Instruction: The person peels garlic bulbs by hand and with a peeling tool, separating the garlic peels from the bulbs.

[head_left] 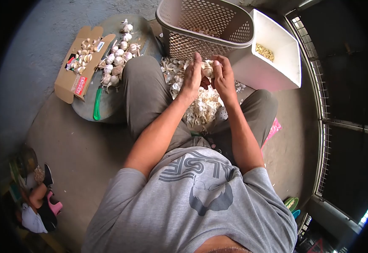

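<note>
A garlic bulb [208, 68] is held between my two hands, above a heap of papery garlic skins [205, 105]. My left hand [193, 79] has its thumb pointing up and its fingers curled under the bulb. On the other side, my right hand [224, 79] grips the bulb with thumb and bent fingers. Parts of the bulb and several fingertips are hidden. To the left, whole garlic bulbs [118, 61] lie on a grey surface [108, 111], near a green-handled tool [97, 103]. Loose cloves [82, 58] rest on an opened cardboard box [66, 82].
A tall perforated basket [205, 40] stands ahead, beside a white foam box [287, 67] with peeled cloves [264, 52] inside. Pink plastic [273, 130] lies by my right knee. Another person [36, 206] sits low at the left. A green basin [291, 203] is at the lower right.
</note>
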### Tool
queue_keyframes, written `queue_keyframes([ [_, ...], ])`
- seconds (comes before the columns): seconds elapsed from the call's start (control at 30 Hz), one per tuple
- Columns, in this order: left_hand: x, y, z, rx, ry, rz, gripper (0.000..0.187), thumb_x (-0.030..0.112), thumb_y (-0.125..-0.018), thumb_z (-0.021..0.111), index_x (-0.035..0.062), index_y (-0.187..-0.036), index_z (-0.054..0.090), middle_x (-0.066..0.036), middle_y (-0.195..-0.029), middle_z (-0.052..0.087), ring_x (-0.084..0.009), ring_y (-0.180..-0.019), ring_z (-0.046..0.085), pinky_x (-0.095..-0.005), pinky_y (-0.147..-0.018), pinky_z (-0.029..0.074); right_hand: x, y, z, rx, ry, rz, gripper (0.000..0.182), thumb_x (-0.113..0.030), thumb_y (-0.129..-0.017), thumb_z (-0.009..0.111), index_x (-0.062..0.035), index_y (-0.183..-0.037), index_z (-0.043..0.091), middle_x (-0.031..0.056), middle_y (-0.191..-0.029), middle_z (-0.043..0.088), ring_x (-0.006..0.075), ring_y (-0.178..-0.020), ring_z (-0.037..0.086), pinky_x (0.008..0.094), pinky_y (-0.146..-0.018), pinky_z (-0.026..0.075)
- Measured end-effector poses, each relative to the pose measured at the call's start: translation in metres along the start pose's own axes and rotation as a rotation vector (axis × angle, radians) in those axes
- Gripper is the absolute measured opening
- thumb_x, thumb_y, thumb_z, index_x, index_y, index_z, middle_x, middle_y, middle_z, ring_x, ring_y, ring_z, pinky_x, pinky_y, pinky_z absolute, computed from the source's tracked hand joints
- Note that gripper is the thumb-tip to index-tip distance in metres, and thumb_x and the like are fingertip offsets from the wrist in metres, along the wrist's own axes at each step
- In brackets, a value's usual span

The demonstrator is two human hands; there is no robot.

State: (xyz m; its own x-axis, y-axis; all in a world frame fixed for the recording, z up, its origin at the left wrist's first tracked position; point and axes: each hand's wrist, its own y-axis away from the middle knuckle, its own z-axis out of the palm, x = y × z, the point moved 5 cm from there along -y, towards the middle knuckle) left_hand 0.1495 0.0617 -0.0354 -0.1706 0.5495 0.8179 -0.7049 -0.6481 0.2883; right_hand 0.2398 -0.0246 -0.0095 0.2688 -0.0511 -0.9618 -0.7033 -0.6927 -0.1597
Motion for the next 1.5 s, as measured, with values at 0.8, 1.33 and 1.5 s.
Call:
queue_keyframes([
  [0.8, 0.000, -0.003, 0.012, -0.134, -0.092, 0.235, 0.038, 0.033, -0.104, 0.060, 0.0028, -0.080, 0.059, 0.001, -0.068, 0.055, -0.0097, -0.060, 0.048, -0.0305, -0.055, 0.042, -0.014, 0.001, -0.018, 0.044, 0.229, -0.039, 0.031, -0.029, -0.099, 0.066, 0.0015, -0.095, 0.061, 0.0087, -0.072, 0.061, 0.0149, -0.065, 0.054, 0.0332, -0.060, 0.047],
  [1.33, -0.002, -0.006, 0.012, -0.195, -0.350, 0.300, 0.044, 0.040, -0.106, 0.054, -0.0015, -0.099, 0.069, -0.004, -0.084, 0.067, -0.0115, -0.080, 0.061, -0.0293, -0.072, 0.050, -0.004, 0.000, -0.008, -0.001, -0.103, 0.117, 0.029, -0.027, -0.110, 0.049, -0.0007, -0.114, 0.059, 0.0012, -0.070, 0.057, 0.0071, -0.049, 0.047, 0.0245, -0.043, 0.038],
  [1.5, -0.005, -0.007, 0.002, 0.028, -0.594, 0.272, 0.050, 0.045, -0.107, 0.045, -0.0012, -0.101, 0.063, -0.018, -0.086, 0.067, -0.0351, -0.086, 0.066, -0.0454, -0.077, 0.050, -0.004, 0.006, 0.001, -0.075, -0.069, 0.199, 0.034, -0.031, -0.110, 0.048, 0.0013, -0.113, 0.057, 0.0047, -0.084, 0.062, 0.0099, -0.076, 0.058, 0.0271, -0.064, 0.050],
])
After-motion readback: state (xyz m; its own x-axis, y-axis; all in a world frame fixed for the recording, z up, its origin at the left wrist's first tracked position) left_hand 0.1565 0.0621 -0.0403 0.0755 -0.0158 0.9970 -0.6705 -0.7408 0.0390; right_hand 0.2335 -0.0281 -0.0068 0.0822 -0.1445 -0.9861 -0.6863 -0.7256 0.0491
